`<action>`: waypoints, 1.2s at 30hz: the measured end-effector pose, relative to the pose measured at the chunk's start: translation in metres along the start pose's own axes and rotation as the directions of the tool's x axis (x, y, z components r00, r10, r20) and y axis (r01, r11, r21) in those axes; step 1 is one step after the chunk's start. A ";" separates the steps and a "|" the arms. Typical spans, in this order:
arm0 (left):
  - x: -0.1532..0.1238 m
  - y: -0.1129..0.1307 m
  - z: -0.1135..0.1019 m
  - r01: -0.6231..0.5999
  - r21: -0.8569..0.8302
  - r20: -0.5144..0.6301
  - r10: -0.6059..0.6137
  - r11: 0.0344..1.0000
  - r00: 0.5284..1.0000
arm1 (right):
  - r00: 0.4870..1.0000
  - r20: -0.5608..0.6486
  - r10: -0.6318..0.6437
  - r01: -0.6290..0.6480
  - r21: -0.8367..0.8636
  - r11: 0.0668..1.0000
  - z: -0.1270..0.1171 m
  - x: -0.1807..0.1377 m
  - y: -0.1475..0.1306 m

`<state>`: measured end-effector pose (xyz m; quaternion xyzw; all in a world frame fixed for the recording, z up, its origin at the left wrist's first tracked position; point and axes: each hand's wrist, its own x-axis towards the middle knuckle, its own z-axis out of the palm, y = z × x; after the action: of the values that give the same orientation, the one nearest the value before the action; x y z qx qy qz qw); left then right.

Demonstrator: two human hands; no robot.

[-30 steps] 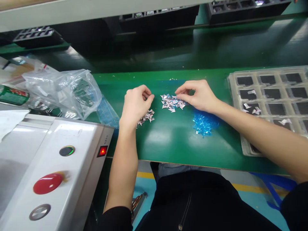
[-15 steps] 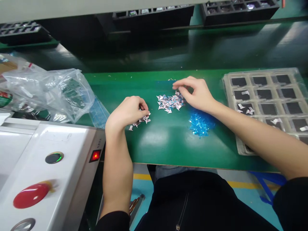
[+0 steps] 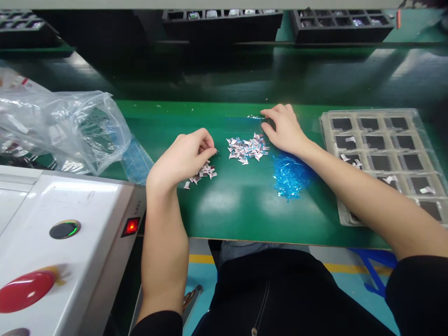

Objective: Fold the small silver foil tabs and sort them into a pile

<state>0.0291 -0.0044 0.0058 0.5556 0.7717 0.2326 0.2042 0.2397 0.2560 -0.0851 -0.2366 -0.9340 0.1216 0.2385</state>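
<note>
My left hand [image 3: 191,151] is closed in a pinch over a small pile of flat whitish pieces [image 3: 203,171] on the green table. A tiny tip shows at its fingertips, too small to name. To the right lies a bigger pile of similar pieces [image 3: 247,148], some with blue on them. My right hand [image 3: 284,127] rests beyond that pile's right edge, thumb and forefinger apart, nothing visible between them. Its fingertips are by a few tiny bright bits [image 3: 255,116]. Below the right wrist is a heap of blue clear film strips [image 3: 290,178].
A clear plastic tray [image 3: 334,186] with dark compartments stands on the right, under my right forearm. Plastic bags [image 3: 94,126] lie at the left. A white machine [image 3: 94,200] with a lit red switch [image 3: 131,227] fills the lower left. Black divided boxes [image 3: 224,28] stand at the back.
My left hand has risen slightly off the small pile, still pinched. My right hand has moved away from the large pile towards the tiny bits, its thumb and forefinger wider apart. The view has shifted slightly.
</note>
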 end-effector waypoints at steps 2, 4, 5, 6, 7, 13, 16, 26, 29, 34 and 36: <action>-0.001 0.003 0.001 -0.037 -0.046 -0.037 0.036 0.998 0.999 | 1.000 -0.003 0.009 -0.009 0.006 1.000 0.002 0.001 0.003; -0.001 0.006 0.003 -0.078 -0.078 -0.075 0.072 0.994 0.995 | 1.000 -0.002 0.013 -0.013 0.016 1.000 0.004 0.002 0.004; 0.000 0.007 0.004 -0.097 -0.092 -0.096 0.088 0.991 0.992 | 1.000 -0.007 0.011 -0.011 0.022 1.000 0.004 0.002 0.004; 0.000 0.008 0.006 -0.114 -0.103 -0.116 0.102 0.988 0.988 | 1.000 -0.016 0.008 -0.008 0.028 1.000 0.005 0.002 0.004; 0.001 0.008 0.007 -0.129 -0.111 -0.134 0.114 0.985 0.984 | 1.000 -0.029 0.004 -0.003 0.034 0.999 0.005 0.003 0.003; 0.004 0.010 0.015 -0.202 -0.145 -0.195 0.172 0.969 0.966 | 0.994 -0.108 0.004 0.005 0.079 0.997 0.010 0.005 0.003; 0.007 0.011 0.021 -0.222 -0.182 -0.214 0.182 0.958 0.960 | 0.990 -0.134 0.031 -0.013 0.135 0.991 0.005 0.006 -0.002; 0.019 0.018 0.047 -0.236 -0.181 -0.357 0.160 0.955 0.920 | 0.984 -0.147 -0.101 0.159 0.459 0.874 -0.028 -0.018 -0.067; 0.020 0.019 0.051 -0.213 -0.162 -0.302 0.157 0.963 0.940 | 0.987 -0.102 -0.124 0.159 0.505 0.848 -0.028 -0.023 -0.075; 0.020 0.023 0.053 -0.171 -0.137 -0.218 0.139 0.976 0.966 | 0.991 -0.074 -0.110 0.133 0.521 0.843 -0.025 -0.023 -0.075; 0.020 0.024 0.054 -0.170 -0.131 -0.218 0.139 0.977 0.966 | 0.991 -0.077 -0.112 0.136 0.521 0.843 -0.024 -0.023 -0.075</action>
<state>0.0724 0.0284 -0.0252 0.5701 0.7236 0.3611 0.1446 0.2410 0.1829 -0.0475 -0.1045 -0.8732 0.3509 0.3218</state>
